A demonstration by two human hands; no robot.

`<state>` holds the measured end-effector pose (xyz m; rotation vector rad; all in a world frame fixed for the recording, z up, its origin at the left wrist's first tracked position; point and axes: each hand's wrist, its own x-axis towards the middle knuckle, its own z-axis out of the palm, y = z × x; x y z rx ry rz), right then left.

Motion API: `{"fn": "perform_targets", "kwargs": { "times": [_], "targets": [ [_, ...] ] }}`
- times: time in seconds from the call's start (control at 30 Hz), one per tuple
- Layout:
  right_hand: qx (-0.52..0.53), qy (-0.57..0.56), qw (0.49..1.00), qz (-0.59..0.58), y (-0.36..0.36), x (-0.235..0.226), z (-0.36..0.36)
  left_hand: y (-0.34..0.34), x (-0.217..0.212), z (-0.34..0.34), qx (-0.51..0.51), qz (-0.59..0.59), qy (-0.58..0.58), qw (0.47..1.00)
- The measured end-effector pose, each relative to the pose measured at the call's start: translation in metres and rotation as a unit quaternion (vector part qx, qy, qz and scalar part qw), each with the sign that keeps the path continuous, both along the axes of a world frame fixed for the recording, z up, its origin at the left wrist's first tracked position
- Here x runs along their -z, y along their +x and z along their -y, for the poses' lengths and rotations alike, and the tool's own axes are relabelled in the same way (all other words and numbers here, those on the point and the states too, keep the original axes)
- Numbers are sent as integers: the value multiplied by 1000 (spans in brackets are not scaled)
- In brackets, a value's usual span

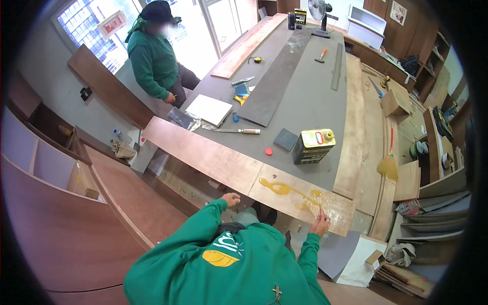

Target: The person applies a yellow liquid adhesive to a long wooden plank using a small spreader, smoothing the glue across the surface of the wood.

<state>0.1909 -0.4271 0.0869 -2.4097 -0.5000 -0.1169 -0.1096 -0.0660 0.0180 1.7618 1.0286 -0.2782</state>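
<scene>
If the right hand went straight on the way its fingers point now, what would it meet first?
Probably the yellow, glue-like patch on the wooden board, just beyond the right hand; whether it already touches is unclear.

2 bare hands (320,223) are at the wooden plank's (264,194) near edge (yellow liquid (277,187) smears its top).

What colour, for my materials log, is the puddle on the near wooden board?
Amber yellow; the puddle shows best in the head view.
</scene>
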Motion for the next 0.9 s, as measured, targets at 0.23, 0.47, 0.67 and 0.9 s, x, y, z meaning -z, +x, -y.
{"fn": "perform_targets", "kwargs": {
  "times": [0.23, 0.47, 0.67, 0.9],
  "targets": [
    [-1, -8, 1000, 1, -1, 0, -5, 38, -33, -35, -57, 93, 25, 994],
    [21, -7, 1000, -7, 3, 6, -2, 60, -36, -26, -15, 87, 21, 996],
    [13, -1, 1000, -1, 0, 7, -3, 26, 1, -1, 2, 4, -28, 1000],
    [17, -20, 1000, 17, 3, 13, 0, -1, 5, 16, -23, -38, -86, 995]
  ]
}}
